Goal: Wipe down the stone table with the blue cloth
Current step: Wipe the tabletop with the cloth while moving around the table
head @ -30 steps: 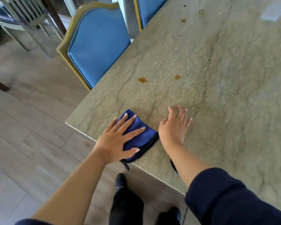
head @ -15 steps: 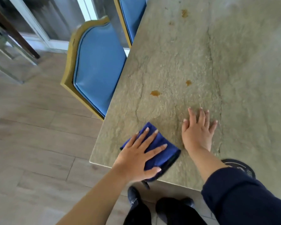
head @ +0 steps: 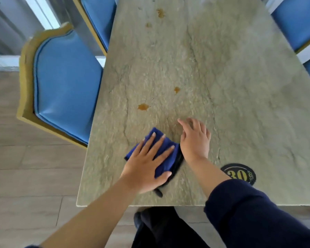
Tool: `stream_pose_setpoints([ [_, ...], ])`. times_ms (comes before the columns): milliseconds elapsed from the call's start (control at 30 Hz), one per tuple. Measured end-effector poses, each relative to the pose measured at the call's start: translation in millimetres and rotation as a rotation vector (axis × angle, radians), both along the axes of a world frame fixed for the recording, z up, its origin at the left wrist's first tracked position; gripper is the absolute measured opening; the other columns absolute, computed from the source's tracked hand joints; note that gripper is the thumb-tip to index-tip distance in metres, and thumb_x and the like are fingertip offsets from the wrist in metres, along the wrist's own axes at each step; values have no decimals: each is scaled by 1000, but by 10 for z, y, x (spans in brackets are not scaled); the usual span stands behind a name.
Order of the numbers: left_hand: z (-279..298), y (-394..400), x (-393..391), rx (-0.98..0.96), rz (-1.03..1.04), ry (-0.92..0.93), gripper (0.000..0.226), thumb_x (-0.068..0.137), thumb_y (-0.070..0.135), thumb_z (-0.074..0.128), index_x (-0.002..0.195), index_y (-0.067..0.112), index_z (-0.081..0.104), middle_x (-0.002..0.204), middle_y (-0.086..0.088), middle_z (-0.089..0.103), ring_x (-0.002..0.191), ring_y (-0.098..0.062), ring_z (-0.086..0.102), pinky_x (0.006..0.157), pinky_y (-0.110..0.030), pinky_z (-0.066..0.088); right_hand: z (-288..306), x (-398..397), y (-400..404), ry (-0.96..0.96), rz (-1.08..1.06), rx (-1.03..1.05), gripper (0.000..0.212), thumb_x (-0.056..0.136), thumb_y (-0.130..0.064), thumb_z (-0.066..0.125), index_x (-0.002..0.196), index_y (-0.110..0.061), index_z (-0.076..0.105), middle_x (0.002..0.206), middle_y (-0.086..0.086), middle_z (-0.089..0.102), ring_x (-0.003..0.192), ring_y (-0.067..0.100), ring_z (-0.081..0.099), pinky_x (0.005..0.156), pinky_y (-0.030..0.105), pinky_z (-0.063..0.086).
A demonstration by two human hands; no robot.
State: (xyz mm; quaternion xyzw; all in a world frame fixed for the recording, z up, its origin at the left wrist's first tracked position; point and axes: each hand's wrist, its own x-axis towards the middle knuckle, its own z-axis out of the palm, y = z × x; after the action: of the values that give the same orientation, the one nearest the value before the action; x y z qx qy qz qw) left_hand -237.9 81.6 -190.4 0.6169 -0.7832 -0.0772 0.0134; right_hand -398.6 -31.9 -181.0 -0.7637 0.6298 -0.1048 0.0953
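The grey-green stone table (head: 231, 97) fills the middle and right of the view. A folded blue cloth (head: 166, 156) lies near its front left corner. My left hand (head: 147, 163) presses flat on the cloth with straight, spread fingers. Right beside the cloth, my right hand (head: 195, 140) rests flat on the bare stone, its edge against the cloth. Brown stains mark the stone: one (head: 143, 106) just beyond the cloth, a smaller one (head: 176, 89) further on, and more (head: 160, 13) near the far end.
A round black sticker (head: 240, 173) with a gold "30" sits near the table's front edge. Blue chairs with gold frames stand at the left (head: 61, 83), far left (head: 98, 18) and right (head: 297, 20). Wood-look floor (head: 25, 176) lies left of the table.
The view has swung round to face the table's short end. My left hand and cloth have slid right, closing up against my right hand. The "30" sticker has come fully into view.
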Motion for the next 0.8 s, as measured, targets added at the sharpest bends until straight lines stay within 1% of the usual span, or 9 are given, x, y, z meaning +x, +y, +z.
stream_pose_setpoints([
  [100,1,-251,184,33,-194,-7,73,87,71,31,149,49,-1,161,9,-13,147,-20,-18,118,-40,-8,-8,-92,-119,-53,48,-33,48,87,-11,51,131,-32,53,134,1,47,125,25,39,104,43,32],
  [200,7,-757,272,13,-154,-11,73,85,71,33,148,50,2,161,7,-12,147,-21,-19,119,-40,-5,-34,-166,-300,-191,64,-65,45,78,-2,53,115,-25,65,116,3,53,111,25,45,96,39,39],
  [267,31,-1090,163,42,-79,-40,72,87,71,25,148,49,-4,161,5,-16,146,-22,-23,120,-44,-3,-6,-216,-422,-313,10,-57,42,79,4,49,109,-20,67,106,4,56,104,24,48,90,34,42],
  [367,69,-1292,-183,87,-178,-43,72,88,71,18,148,45,-13,158,7,-24,142,-20,-31,119,-44,-10,84,-273,-517,-502,-171,-9,37,86,5,42,109,-15,64,105,3,58,101,21,52,84,26,41],
  [500,144,-1335,-257,117,-272,172,63,91,65,21,150,46,10,161,13,-2,147,-11,-15,120,-36,-9,143,-276,-493,-652,-370,-12,24,88,5,39,91,-14,55,101,3,56,95,20,52,76,23,37],
  [600,322,-1481,-49,18,-243,419,49,95,40,33,143,36,40,153,11,35,143,-8,23,119,-32,8,81,-160,-430,-589,-320,-68,25,82,9,43,84,-9,60,96,7,54,92,25,49,79,33,42],
  [667,361,-1635,166,-88,-133,474,47,93,30,34,138,27,49,144,5,46,135,-12,37,116,-32,15,80,-65,-394,-450,-350,-93,26,79,7,50,87,-13,64,98,5,54,92,26,48,81,38,40],
  [733,343,-1800,398,-131,-12,456,46,92,27,36,135,25,50,143,1,46,136,-17,38,117,-44,21,125,45,-336,-270,-419,-107,26,78,-3,57,95,-20,66,100,3,54,94,26,46,83,38,33],
  [800,318,-1939,596,-78,92,377,44,95,23,42,139,27,46,150,3,36,143,-17,28,118,-53,15,163,224,-249,-163,-411,-112,31,79,-16,59,109,-22,62,102,4,54,95,27,47,86,42,33],
])
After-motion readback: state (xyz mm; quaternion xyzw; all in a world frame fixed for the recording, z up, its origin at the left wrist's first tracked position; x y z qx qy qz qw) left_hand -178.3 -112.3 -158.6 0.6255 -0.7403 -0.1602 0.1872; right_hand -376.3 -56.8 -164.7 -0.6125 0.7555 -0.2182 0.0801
